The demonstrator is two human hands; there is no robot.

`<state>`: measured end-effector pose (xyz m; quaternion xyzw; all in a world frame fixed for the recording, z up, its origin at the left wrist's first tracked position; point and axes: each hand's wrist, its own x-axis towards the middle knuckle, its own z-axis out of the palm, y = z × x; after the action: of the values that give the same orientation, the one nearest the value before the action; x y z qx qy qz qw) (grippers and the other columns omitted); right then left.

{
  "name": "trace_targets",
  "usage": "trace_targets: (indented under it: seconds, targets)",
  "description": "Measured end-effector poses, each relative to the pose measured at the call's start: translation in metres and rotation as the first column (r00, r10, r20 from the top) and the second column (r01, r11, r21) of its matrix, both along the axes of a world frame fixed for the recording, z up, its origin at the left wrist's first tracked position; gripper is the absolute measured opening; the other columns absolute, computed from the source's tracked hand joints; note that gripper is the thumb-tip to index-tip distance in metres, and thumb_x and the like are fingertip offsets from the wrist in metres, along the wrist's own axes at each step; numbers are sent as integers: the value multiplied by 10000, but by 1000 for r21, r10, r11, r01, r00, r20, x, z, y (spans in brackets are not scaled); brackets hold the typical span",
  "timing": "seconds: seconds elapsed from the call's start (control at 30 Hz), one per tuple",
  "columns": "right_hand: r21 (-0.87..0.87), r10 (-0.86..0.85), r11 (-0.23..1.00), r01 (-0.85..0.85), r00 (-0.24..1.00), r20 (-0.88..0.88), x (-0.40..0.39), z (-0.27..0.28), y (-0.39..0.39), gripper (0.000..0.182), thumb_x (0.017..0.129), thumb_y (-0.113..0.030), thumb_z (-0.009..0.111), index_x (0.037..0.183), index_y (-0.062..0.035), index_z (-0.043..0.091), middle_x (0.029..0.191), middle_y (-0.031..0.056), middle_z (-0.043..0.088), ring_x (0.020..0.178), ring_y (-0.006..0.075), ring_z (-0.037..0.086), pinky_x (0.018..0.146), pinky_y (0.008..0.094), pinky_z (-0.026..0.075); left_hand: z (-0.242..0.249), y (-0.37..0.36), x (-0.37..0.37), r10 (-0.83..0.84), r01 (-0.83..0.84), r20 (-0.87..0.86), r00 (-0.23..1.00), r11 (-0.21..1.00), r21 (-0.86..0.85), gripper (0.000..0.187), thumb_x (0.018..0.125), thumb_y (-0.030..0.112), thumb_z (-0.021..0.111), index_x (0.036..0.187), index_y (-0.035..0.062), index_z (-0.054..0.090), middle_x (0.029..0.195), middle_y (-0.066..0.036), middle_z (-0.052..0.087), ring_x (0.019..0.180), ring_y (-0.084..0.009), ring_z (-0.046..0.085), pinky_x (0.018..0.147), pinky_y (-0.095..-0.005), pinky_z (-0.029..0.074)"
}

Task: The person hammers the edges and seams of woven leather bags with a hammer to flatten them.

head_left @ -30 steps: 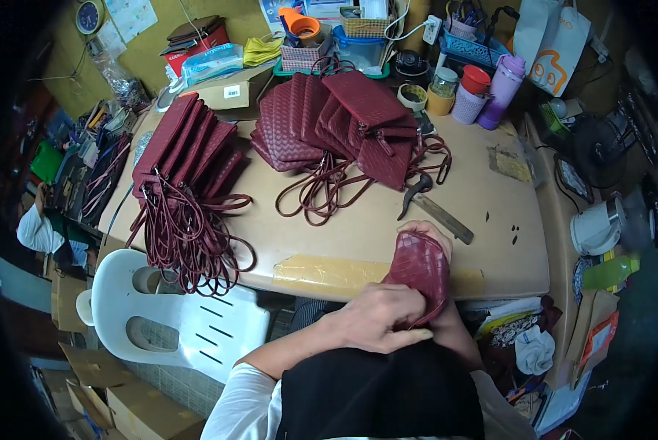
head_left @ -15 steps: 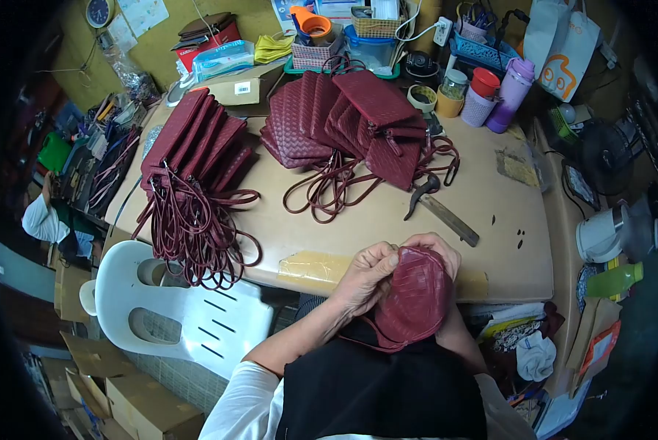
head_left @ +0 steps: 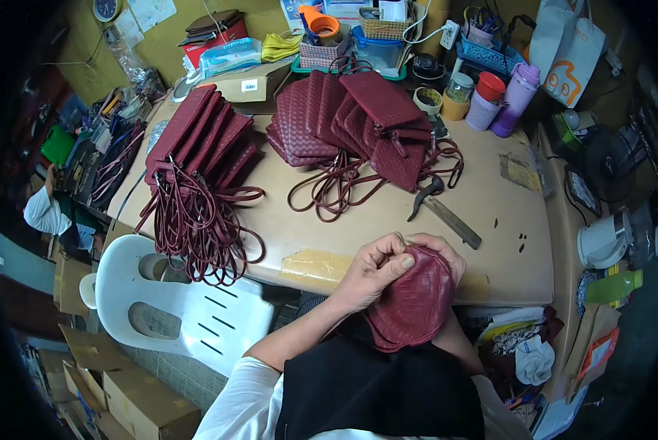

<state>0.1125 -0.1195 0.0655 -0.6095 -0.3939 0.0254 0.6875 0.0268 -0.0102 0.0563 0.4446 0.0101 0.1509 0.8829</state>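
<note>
A dark red leather pouch point(head_left: 411, 304) hangs between my hands, just over the table's front edge and above my black apron. My left hand point(head_left: 379, 270) pinches its upper left corner between thumb and fingers. Wrapped round the top right side is my right hand point(head_left: 446, 255), its palm hidden behind the pouch. On the table lie two groups of similar red pouches, one at the left point(head_left: 197, 139) with a tangle of straps point(head_left: 204, 227), the other in the middle point(head_left: 343, 121). A hammer point(head_left: 450, 220) rests behind my hands.
A white plastic chair point(head_left: 189, 308) stands left of me by the table point(head_left: 505, 242). Cups, a purple bottle point(head_left: 516, 99), tape and baskets line the back edge. Cardboard boxes point(head_left: 145, 400) lie on the floor. Another person's white sleeve point(head_left: 43, 213) shows at far left.
The view has shifted slightly. My left hand's fingers have closed more tightly at the pouch's top edge, and the pouch has turned a little. The red strap seen below it is now out of sight.
</note>
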Motion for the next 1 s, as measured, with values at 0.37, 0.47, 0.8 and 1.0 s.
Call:
trace_targets:
  seconds: [0.37,0.47,0.8,1.0]
  targets:
    - [-110,64,991,-75,993,-101,6,-7,-5,269,866,-207,623,975,34,670,872,86,695,780,136,654,728,270,517,-4,1,-1,5,-4,-79,997,1000,13,185,939,169,651,844,83,517,773,82,492,702,1,411,631,-160,344]
    - [-57,216,969,-240,939,-268,11,-1,-4,264,859,-208,628,961,31,671,870,85,695,777,139,656,724,268,517,-8,3,-5,26,-25,-61,998,1000,19,184,945,176,643,846,76,523,786,78,508,706,1,420,633,-160,352]
    - [193,157,978,-77,882,-444,2,-18,20,195,879,-148,628,994,-2,570,902,65,653,794,107,628,724,245,513,12,3,5,426,-435,110,898,820,371,142,893,94,692,867,16,576,793,31,499,705,-27,454,655,-178,374]
    - [-7,213,977,-214,975,-68,30,-56,2,283,776,-83,727,1009,15,599,936,72,661,854,131,626,804,280,502,0,32,2,535,-550,190,823,670,498,139,887,85,688,856,-1,582,767,18,492,697,-60,467,651,-202,378]
